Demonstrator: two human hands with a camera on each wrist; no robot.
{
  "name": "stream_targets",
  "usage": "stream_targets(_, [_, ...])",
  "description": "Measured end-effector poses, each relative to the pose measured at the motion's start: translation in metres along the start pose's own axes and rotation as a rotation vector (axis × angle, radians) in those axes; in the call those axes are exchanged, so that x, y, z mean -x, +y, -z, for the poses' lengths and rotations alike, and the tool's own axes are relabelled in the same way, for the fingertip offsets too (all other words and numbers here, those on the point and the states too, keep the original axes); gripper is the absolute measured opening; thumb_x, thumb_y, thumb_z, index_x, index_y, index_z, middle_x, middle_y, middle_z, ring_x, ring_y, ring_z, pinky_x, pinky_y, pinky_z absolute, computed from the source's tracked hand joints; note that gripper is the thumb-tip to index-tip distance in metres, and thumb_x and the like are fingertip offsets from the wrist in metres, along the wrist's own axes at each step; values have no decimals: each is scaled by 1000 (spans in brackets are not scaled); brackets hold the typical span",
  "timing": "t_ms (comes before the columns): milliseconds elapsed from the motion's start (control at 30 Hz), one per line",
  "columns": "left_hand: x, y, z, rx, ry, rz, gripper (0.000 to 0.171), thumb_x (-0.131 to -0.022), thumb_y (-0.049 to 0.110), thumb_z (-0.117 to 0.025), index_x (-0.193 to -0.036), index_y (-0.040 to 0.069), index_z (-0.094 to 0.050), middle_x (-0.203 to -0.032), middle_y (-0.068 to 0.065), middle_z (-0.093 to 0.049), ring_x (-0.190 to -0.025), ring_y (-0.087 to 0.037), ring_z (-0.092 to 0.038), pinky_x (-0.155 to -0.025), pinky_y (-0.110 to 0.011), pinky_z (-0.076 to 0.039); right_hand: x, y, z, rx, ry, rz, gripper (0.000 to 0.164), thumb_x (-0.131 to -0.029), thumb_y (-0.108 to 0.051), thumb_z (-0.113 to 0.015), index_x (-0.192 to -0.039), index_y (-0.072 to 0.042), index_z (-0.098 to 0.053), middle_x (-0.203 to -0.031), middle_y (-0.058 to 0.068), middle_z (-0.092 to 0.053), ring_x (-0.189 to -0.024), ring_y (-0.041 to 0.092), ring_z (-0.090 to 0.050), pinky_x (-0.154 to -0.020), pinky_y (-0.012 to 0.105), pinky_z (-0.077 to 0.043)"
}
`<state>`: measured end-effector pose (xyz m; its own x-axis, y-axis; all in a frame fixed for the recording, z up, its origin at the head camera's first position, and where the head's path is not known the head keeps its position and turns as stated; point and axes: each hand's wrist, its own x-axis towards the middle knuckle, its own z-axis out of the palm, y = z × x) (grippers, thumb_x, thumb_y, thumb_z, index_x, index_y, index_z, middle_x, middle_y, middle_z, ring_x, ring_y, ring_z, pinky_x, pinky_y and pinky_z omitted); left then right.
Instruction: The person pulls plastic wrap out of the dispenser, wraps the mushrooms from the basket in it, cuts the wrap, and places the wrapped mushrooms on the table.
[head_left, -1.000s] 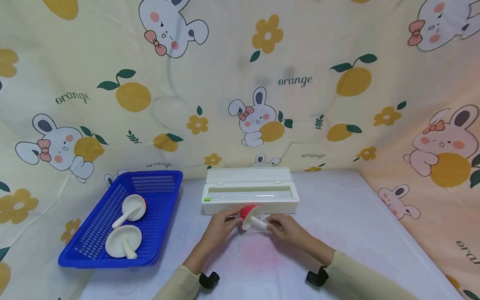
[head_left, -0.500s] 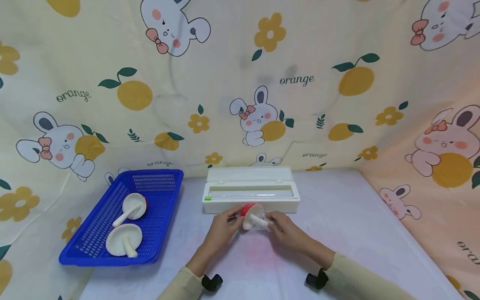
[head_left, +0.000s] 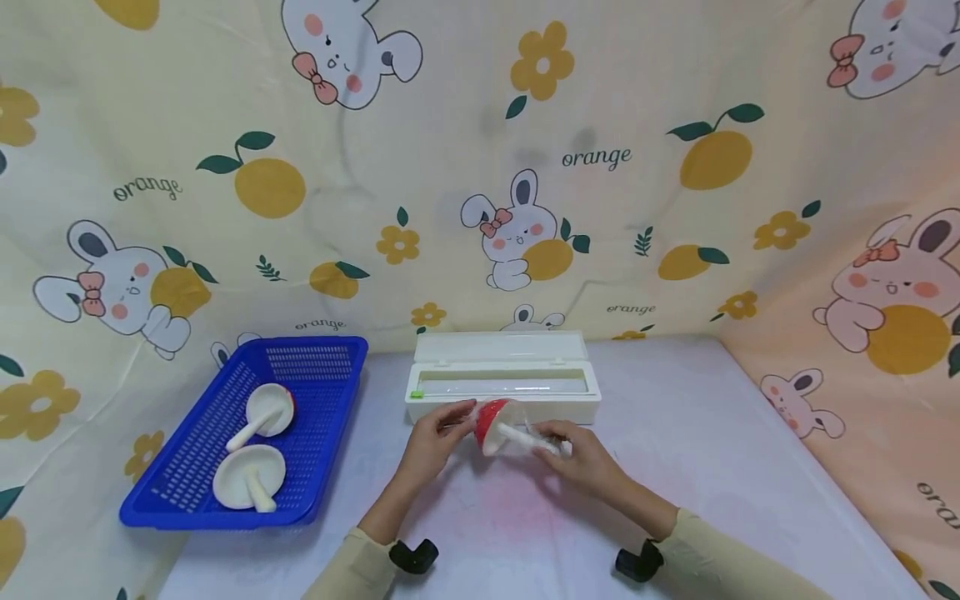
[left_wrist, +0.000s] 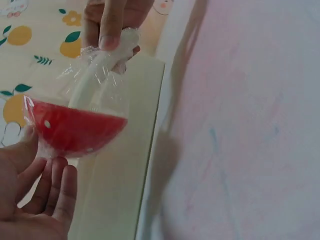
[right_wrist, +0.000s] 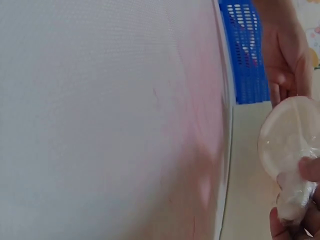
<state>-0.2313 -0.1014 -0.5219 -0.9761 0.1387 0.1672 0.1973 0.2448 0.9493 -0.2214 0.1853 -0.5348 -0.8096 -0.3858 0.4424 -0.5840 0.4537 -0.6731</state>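
Note:
A toy mushroom [head_left: 492,427] with a red, white-spotted cap and pale stem is wrapped in clear cling film. My right hand [head_left: 588,458] grips its stem through the bunched film, the thumb on top in the left wrist view. My left hand [left_wrist: 37,192] is at the cap, thumb and fingertips right at its film-covered surface, the other fingers loosely bent. The right wrist view shows the cap's pale underside [right_wrist: 282,132] under the film. Just behind the hands stands a white cling film dispenser [head_left: 502,408], its lid raised and film showing in its slot.
To the left, a blue plastic basket [head_left: 318,467] holds an upper mushroom [head_left: 268,411] and a lower mushroom [head_left: 250,477], both stem toward the front. A patterned curtain [head_left: 420,167] hangs behind the white tabletop [head_left: 675,433], which has pink stains.
My left fingers have loosened and drawn slightly left from around the cap. My right hand has shifted a little to the right, still holding the wrapped stem. The basket's contents stay put.

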Motion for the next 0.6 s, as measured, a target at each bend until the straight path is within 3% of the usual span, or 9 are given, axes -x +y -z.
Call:
stream_targets(133, [-1,-6,0,-14,2,4,31,-102,18,-75,-133,11,-75,-132,-9,-73,-121,-29,-69,-102,-41,-59,1,2,-4,-1,35,79,23,-94,0,-79,-117,-1,-75,-110,11,-77,-93,10,-66,-78,30,-58])
stream_targets(233, [-2,-8,-2,60,-20,4,30,-104,14,-72,-132,5,-72,-133,-15,-72,-124,-33,-69,-103,-44,-58,1,1,-6,-8,32,78,22,-95,1,-77,-118,0,-74,-111,12,-76,-94,12,-65,-79,30,-58])
stream_targets(367, [-2,-9,-2,130,-60,6,37,-106,13,-69,-142,6,-64,-138,-19,-70,-129,-34,-67,-100,-37,-60,1,2,-6,-5,12,51,24,-97,-1,-76,-121,0,-73,-112,12,-75,-97,15,-67,-82,31,-59])
stream_targets(500, [-1,-8,1,79,-62,12,39,-107,22,-69,-145,14,-66,-142,-12,-68,-130,-33,-65,-100,-36,-59,0,2,-5,-31,-16,29,35,-97,-4,-79,-130,-3,-70,-118,11,-76,-98,14,-67,-82,30,-58])
stream_targets(600, [1,-6,2,49,-40,25,34,-106,26,-71,-139,15,-72,-140,-9,-69,-126,-31,-66,-98,-36,-60,-1,2,-5,-55,-27,25,45,-91,-4,-85,-132,-6,-68,-123,9,-75,-100,15,-66,-83,29,-58])
